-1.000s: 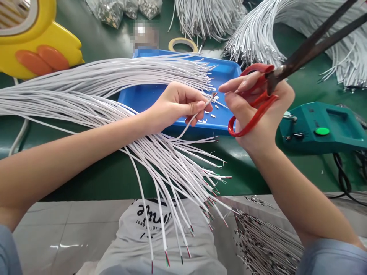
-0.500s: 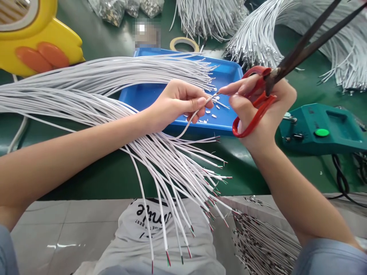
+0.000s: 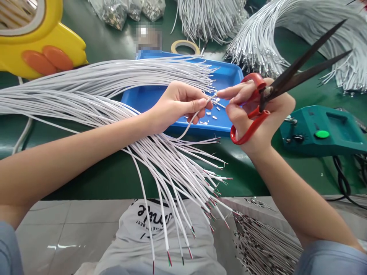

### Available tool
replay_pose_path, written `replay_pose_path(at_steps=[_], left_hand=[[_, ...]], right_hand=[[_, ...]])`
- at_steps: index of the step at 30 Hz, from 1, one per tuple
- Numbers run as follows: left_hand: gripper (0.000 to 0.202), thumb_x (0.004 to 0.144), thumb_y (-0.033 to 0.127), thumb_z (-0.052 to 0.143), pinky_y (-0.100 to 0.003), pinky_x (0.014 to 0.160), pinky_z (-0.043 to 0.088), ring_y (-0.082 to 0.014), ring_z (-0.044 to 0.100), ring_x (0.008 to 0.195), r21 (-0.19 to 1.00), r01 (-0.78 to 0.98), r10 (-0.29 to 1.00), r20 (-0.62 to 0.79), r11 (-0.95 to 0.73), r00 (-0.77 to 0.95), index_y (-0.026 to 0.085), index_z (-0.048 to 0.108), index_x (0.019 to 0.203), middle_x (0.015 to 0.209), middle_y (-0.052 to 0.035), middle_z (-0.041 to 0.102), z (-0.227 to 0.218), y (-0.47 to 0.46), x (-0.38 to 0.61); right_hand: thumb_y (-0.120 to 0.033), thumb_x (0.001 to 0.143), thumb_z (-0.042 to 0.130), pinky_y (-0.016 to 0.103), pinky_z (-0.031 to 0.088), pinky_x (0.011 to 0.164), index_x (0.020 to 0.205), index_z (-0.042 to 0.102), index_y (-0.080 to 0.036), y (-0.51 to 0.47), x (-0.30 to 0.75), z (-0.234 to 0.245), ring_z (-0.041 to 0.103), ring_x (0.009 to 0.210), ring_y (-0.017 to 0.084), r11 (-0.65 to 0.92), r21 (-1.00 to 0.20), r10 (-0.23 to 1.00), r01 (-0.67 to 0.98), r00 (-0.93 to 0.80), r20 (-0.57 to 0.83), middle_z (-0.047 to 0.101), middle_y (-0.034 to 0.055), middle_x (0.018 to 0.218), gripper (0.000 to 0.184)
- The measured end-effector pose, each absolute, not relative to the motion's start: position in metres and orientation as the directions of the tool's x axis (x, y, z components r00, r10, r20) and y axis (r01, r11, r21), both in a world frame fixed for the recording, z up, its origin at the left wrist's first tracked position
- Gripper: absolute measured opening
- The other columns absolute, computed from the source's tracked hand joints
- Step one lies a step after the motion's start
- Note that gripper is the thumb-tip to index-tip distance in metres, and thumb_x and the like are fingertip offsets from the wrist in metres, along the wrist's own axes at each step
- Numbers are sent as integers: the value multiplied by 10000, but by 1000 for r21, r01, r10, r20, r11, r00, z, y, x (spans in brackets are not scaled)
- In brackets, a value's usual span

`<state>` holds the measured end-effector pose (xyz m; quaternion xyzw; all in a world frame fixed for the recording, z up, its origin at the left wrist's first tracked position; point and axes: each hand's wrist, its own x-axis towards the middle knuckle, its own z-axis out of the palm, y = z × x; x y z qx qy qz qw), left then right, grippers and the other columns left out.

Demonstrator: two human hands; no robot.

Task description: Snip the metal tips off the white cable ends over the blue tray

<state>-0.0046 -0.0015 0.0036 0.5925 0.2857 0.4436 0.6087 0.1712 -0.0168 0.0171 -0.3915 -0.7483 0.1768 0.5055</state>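
Note:
Between thumb and fingers, my left hand pinches one white cable close to its end, above the blue tray. Scissors with red handles hang on the fingers of my right hand, their dark blades parted and pointing up to the right. The right index finger reaches to the tip of the pinched cable. Under my left forearm lies a bundle of white cables, with red, green and dark wire ends showing. Another cable bundle rests across the tray, beside small white scraps.
A green device with a lit button stands at the right. Behind the tray are a tape roll, plastic bags of small parts and more grey cable bundles. A yellow duck-shaped object sits at the upper left.
The scissors have tilted, so their blades now point lower and show their tips. My right thumb and index finger have shifted slightly left. My left hand keeps its pinch on the cable.

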Motion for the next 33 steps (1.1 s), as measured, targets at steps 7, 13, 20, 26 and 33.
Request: replay_pose_path(at_steps=[7,13,20,26,33], left_hand=[[231,761,355,704,-210,452,396,-74,533,480,977,-200,869,166,-79,467,124,712,747,592,-32,605,3,-1,-5],[216,745,325,723,-228,451,397,-94,549,487,976,-216,894,109,-14,435,110,705,753,593,-41,600,4,-1,-6],[227,757,345,709,-222,464,410,-89,550,491,971,-236,882,141,-35,450,119,711,761,594,-33,603,4,-1,-6],[215,772,352,691,-213,476,427,-81,542,498,972,-228,881,160,-61,445,138,718,770,615,-31,619,4,-1,-6],[198,793,316,670,-188,490,444,-65,547,503,967,-241,881,187,-86,435,122,709,779,616,-19,612,3,0,-6]], right_hand=[[-177,757,562,414,525,796,750,498,-229,-14,169,16,665,879,210,622,-698,781,356,-218,585,674,10,898,82],[-262,804,558,406,533,819,766,489,-229,-13,172,14,653,955,214,558,-713,827,425,-215,519,663,19,930,86],[-271,800,542,425,507,865,755,479,-230,-14,174,15,654,946,198,527,-702,840,480,-166,517,660,13,925,88],[-177,758,546,429,504,830,718,479,-240,-14,175,19,660,837,194,583,-701,805,411,-172,568,675,9,853,100],[-204,764,541,370,514,718,715,482,-235,-14,175,18,644,771,170,586,-712,802,388,-151,578,676,14,826,83]])
